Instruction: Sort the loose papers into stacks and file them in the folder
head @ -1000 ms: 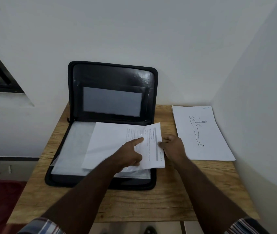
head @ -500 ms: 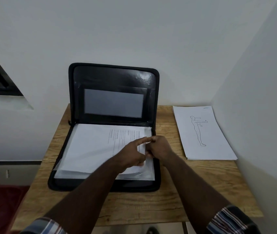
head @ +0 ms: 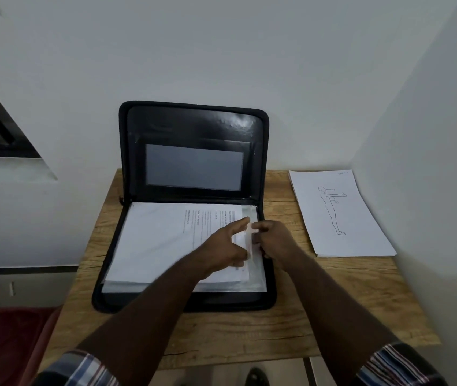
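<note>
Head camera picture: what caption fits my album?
Both hands tuck a printed sheet into the open black folder.

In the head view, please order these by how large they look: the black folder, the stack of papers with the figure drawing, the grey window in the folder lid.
1. Black folder, clearly largest.
2. Stack of papers with the figure drawing.
3. Grey window.
The last two look alike, so their order is unsure.

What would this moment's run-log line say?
folder open | text sheet inside | left hand, right hand at its right edge | drawing stack outside
</note>
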